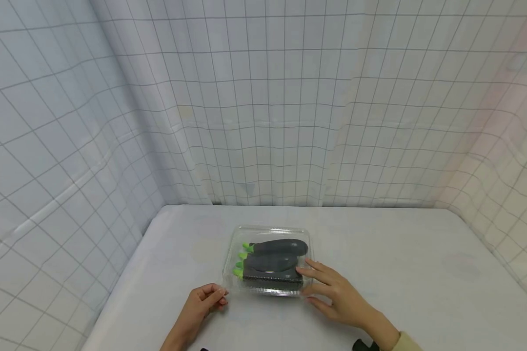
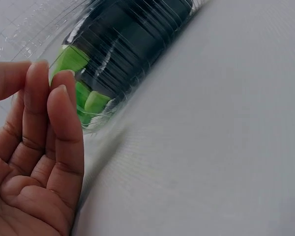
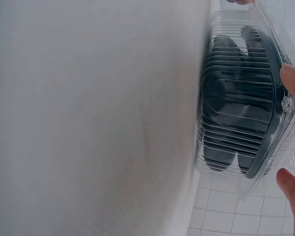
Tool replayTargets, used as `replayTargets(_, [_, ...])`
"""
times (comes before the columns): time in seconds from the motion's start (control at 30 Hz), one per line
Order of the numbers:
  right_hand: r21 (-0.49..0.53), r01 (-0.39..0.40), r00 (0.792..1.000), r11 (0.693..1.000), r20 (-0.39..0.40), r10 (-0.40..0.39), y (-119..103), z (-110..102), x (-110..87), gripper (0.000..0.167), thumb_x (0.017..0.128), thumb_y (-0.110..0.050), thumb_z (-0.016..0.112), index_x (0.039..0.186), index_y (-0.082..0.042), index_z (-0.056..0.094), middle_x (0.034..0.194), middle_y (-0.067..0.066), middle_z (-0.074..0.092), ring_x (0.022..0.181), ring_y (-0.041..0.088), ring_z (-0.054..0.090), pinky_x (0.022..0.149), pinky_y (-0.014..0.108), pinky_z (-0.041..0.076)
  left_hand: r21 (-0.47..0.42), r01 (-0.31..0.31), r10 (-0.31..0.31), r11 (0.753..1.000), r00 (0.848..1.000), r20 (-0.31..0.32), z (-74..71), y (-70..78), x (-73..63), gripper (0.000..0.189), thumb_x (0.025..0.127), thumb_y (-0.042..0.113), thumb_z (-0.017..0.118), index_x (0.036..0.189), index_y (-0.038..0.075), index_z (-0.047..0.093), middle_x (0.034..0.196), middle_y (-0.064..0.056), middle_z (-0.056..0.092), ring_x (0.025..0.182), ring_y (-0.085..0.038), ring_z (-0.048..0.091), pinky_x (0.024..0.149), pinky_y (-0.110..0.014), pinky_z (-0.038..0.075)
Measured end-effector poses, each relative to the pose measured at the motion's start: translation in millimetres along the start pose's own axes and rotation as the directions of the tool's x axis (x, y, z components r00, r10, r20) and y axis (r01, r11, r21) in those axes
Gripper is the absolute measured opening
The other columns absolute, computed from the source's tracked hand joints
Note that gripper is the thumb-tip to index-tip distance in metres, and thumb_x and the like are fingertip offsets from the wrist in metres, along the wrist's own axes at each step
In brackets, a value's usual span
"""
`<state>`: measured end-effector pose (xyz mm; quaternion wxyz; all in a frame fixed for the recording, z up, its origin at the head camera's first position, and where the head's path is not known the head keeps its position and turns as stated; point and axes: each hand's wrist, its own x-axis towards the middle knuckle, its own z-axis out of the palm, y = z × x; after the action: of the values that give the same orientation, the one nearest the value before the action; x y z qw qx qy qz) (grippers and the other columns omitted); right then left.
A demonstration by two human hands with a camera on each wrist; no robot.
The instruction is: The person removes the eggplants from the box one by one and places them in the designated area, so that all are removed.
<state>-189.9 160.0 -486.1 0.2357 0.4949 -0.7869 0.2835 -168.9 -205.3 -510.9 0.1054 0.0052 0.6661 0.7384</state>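
A clear plastic clamshell box (image 1: pixel 233 243) with its lid down lies on the table. Inside are several dark eggplants (image 1: pixel 270 262) with bright green stems pointing left. At the box's front left corner, my left hand (image 1: pixel 202 304) pinches the thin plastic edge between thumb and fingertips. The left wrist view shows that thumb and fingertips meeting beside the green stems (image 2: pixel 94 102). My right hand (image 1: pixel 335 295) is at the front right corner, fingers spread and fairly straight, fingertips on the rim. In the right wrist view, ribbed side walls (image 3: pixel 236 98) of the box show, with fingers around the rim's corner.
White cloth covers the table (image 1: pixel 391 263). A white curtain with a grey grid (image 1: pixel 263 122) hangs behind and along both sides. Near the bottom edge, a black object (image 1: pixel 364 345) shows by the right wrist, beside a pale yellow sleeve (image 1: pixel 406 342).
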Motion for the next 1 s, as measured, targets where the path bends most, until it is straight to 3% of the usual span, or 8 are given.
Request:
replayTargets(0.23, [0.112, -0.057, 0.998, 0.992, 0.007, 0.057, 4, -1, -2.2, 0.025, 0.078, -0.008, 0.076, 0.098, -0.021, 0.068, 0.138, 0.008, 0.048, 0.131, 0.039, 0.035, 0.108, 0.031, 0.022, 0.058, 0.008, -0.005, 0.998, 0.999, -0.05, 8.7, -2.3, 6.7, 0.028, 0.091, 0.017, 0.066, 0.091, -0.011, 0.061, 0.075, -0.007, 0.064, 0.072, -0.017, 0.064, 0.066, -0.028, 0.051])
replayTargets(0.4, [0.155, -0.055, 0.998, 0.986, 0.013, 0.053, 4, -2, -0.5, 0.029, 0.076, -0.003, 0.077, 0.098, -0.019, 0.068, 0.137, 0.01, 0.049, 0.129, 0.041, 0.035, 0.108, 0.031, 0.022, 0.056, 0.008, -0.006, 0.998, 0.999, -0.037, 21.3, -4.6, 8.1, 0.031, 0.091, 0.016, 0.065, 0.094, -0.015, 0.062, 0.075, -0.009, 0.065, 0.069, -0.016, 0.063, 0.064, -0.028, 0.052])
replayTargets(0.53, [0.161, -0.049, 0.999, 0.986, 0.017, 0.046, 3, -3, 0.7, 0.029, 0.075, -0.002, 0.077, 0.097, -0.019, 0.068, 0.137, 0.009, 0.049, 0.13, 0.039, 0.035, 0.107, 0.032, 0.023, 0.012, 0.006, -0.006, 1.0, 1.0, -0.005, 38.0, -8.0, 6.4, 0.031, 0.094, 0.018, 0.061, 0.094, -0.014, 0.063, 0.074, -0.008, 0.065, 0.068, -0.015, 0.063, 0.065, -0.028, 0.052])
replayTargets(0.73, [0.16, -0.067, 0.997, 0.985, 0.045, 0.061, 3, -4, 3.9, 0.026, 0.077, -0.003, 0.077, 0.093, -0.019, 0.066, 0.136, 0.009, 0.05, 0.131, 0.036, 0.035, 0.105, 0.036, 0.028, -0.121, 0.022, -0.024, 0.992, 1.0, -0.015, 60.7, -10.8, 2.0, 0.032, 0.097, 0.018, 0.056, 0.096, -0.014, 0.062, 0.074, -0.006, 0.065, 0.07, -0.014, 0.064, 0.066, -0.028, 0.053])
replayTargets(1.0, [0.156, -0.064, 0.998, 0.986, 0.036, 0.059, 3, -4, 5.5, 0.021, 0.08, -0.008, 0.076, 0.089, -0.022, 0.064, 0.135, 0.007, 0.052, 0.13, 0.034, 0.038, 0.106, 0.029, 0.025, -0.136, 0.018, -0.008, 0.991, 0.998, 0.069, 94.3, -11.8, 6.3, 0.035, 0.094, 0.016, 0.062, 0.105, -0.017, 0.058, 0.086, -0.013, 0.065, 0.073, -0.015, 0.066, 0.068, -0.029, 0.053])
